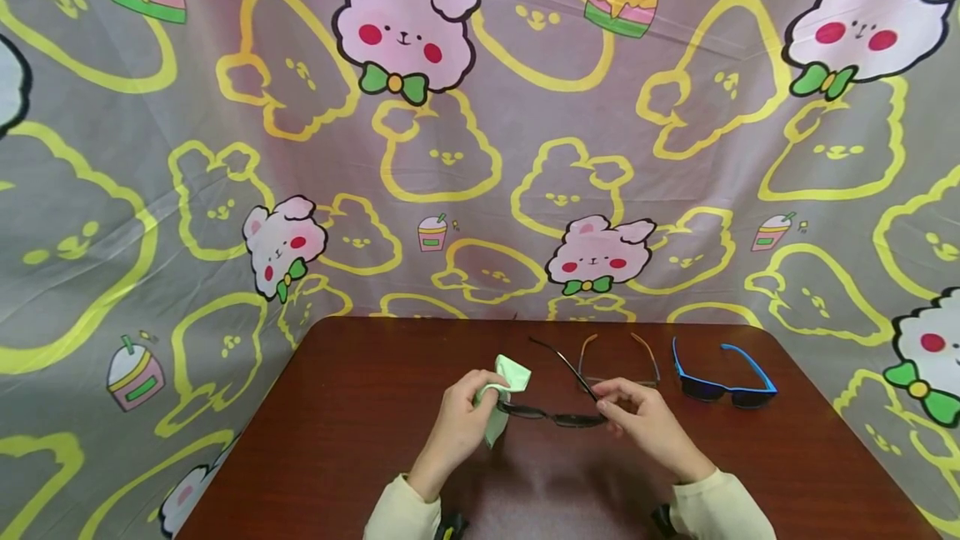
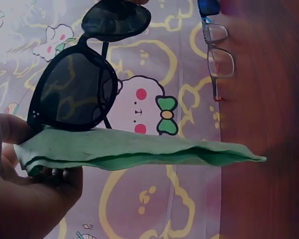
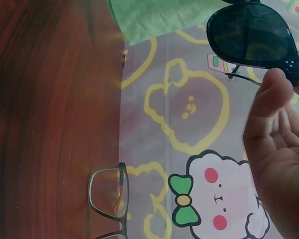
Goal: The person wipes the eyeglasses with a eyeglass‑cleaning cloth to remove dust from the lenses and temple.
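A pair of black sunglasses point(image 1: 576, 420) is held up between both hands over the table, its lenses toward the person. My left hand point(image 1: 467, 407) pinches the sunglasses' left end together with a light green cloth point(image 1: 513, 373), which hangs down below the fingers. In the left wrist view the folded cloth point(image 2: 134, 149) lies along the edge of the dark lens point(image 2: 79, 89). At the other end, my right hand point(image 1: 636, 413) pinches the corner near the hinge, with thumb and fingertips on the frame point(image 3: 292, 69). One black temple point(image 1: 558, 354) points away toward the back.
Clear-lens eyeglasses point(image 1: 619, 380) with orange-brown temples lie behind the right hand. Blue-framed sunglasses point(image 1: 724, 390) with dark lenses rest farther right. The dark red-brown table point(image 1: 337, 440) meets a patterned curtain point(image 1: 480, 148) at its back and sides.
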Motion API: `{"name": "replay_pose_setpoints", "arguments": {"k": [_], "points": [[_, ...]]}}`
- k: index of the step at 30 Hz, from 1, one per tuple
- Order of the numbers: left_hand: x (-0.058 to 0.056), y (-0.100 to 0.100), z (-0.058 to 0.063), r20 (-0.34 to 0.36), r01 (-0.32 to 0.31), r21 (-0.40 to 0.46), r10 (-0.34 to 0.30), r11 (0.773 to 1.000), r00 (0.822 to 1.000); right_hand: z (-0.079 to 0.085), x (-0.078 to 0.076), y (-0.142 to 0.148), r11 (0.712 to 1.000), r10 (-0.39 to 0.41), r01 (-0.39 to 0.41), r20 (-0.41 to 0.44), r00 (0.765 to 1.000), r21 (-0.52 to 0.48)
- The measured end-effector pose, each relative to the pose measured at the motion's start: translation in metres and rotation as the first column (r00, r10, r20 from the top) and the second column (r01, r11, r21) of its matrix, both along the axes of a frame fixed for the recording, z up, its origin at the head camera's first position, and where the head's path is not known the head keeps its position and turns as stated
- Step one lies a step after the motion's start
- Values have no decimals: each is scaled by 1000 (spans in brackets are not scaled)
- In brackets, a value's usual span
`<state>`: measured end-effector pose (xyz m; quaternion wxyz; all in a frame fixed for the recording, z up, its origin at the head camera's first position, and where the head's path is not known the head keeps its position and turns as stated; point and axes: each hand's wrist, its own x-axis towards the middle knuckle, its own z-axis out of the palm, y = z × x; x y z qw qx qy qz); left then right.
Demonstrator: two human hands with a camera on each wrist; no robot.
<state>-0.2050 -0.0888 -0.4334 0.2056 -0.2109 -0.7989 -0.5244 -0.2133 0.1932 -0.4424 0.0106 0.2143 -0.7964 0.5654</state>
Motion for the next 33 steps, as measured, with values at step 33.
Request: {"name": "replay_pose_setpoints", "arguments": {"k": [33], "points": [[-5, 0, -11, -190, -77, -131, 51, 988, 980, -5, -2, -5, 983, -96, 102, 46, 994, -152]]}}
